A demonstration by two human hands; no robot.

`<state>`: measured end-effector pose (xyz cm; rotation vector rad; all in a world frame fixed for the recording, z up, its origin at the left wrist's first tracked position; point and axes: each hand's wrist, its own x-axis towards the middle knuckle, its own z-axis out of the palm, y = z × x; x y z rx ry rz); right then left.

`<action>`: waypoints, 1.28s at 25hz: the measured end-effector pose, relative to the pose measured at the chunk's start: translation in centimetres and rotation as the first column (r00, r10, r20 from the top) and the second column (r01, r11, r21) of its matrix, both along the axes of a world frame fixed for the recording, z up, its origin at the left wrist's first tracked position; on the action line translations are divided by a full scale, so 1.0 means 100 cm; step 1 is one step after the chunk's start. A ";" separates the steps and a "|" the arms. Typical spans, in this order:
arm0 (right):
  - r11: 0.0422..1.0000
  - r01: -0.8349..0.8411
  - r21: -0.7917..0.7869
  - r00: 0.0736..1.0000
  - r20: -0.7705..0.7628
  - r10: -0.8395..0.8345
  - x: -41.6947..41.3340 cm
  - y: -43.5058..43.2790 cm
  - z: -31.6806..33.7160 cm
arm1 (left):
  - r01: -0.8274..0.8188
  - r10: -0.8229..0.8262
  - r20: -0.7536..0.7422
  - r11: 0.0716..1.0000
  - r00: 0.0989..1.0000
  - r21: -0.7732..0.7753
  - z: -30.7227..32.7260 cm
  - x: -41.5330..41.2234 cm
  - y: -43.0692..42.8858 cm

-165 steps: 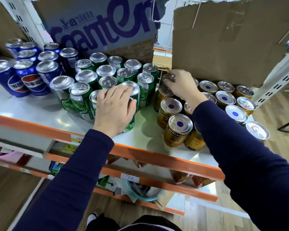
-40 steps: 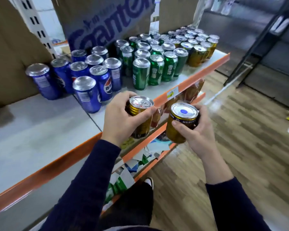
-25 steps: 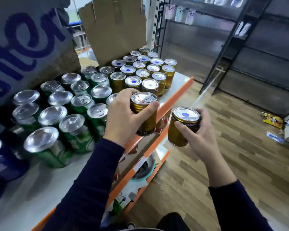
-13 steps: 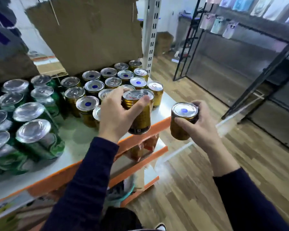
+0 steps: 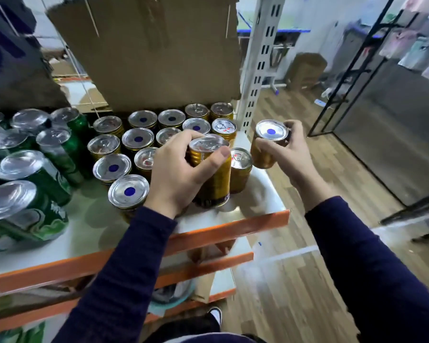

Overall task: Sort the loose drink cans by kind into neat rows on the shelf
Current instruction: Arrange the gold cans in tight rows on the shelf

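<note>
Two gold cans still to shelve: left hand grips one low at the shelf front, right hand clutches another off its edge. Gold and green rows look mostly sorted.

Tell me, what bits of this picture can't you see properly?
All in the head view:
Writing on the tall gold can in the left hand: the hand covers it.
Label of the short gold can in the right hand: the hand covers it.
Green cans, far left: cut off by the edge.
Lower shelf: hidden behind the orange shelf lip and the left sleeve.
Hanging things, upper right: too blurred.
</note>
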<state>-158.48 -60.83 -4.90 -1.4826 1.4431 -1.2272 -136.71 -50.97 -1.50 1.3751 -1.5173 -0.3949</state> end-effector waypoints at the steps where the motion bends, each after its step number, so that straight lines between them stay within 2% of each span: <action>1: 0.999 -0.051 0.004 0.999 0.004 0.051 0.006 -0.011 -0.003 | -0.001 0.001 0.003 1.000 1.000 0.002 0.000 -0.001 -0.002; 6: 0.923 -0.358 0.138 0.927 0.174 0.333 0.022 -0.030 -0.033 | -0.055 0.055 0.005 0.997 0.998 0.045 0.001 -0.007 -0.001; 9: 0.864 -0.474 0.169 0.877 0.174 0.447 0.013 -0.032 -0.041 | -0.118 0.118 -0.002 0.991 0.993 0.062 0.003 -0.013 0.004; 11: 0.838 -0.511 0.189 0.859 0.088 0.504 0.001 -0.024 -0.041 | -0.160 0.160 0.004 0.985 0.987 0.066 0.004 -0.021 0.011; 13: 0.878 -0.452 0.159 0.862 -0.175 0.475 -0.017 -0.005 -0.048 | -0.188 0.188 0.007 0.980 0.982 0.073 0.000 -0.034 0.020; 15: 0.905 -0.412 0.110 0.769 -0.491 0.410 -0.034 0.019 -0.061 | -0.204 0.198 0.060 0.973 0.978 0.105 -0.008 -0.047 0.028; 16: 0.894 -0.435 0.106 0.712 -0.567 0.414 -0.043 0.032 -0.065 | -0.217 0.201 0.124 0.968 0.972 0.130 -0.013 -0.055 0.031; 18: 0.850 -0.518 0.097 0.662 -0.584 0.470 -0.051 0.050 -0.069 | -0.262 0.210 0.264 0.948 0.941 0.182 -0.021 -0.069 0.036; 20: 0.824 -0.566 0.032 0.653 -0.593 0.472 -0.054 0.059 -0.067 | -0.314 0.236 0.333 0.927 0.913 0.205 -0.029 -0.079 0.040; 25: 0.825 -0.560 -0.074 0.634 -0.679 0.370 -0.055 0.067 -0.072 | -0.303 0.242 0.321 0.940 0.915 0.157 -0.047 -0.094 0.040; 29: 0.826 -0.553 -0.111 0.652 -0.674 0.347 -0.058 0.068 -0.073 | -0.418 0.333 0.414 0.899 0.847 0.133 -0.049 -0.089 0.033; 32: 0.830 -0.549 -0.098 0.667 -0.649 0.365 -0.059 0.071 -0.073 | -0.389 0.293 0.412 0.905 0.863 0.170 -0.054 -0.090 0.037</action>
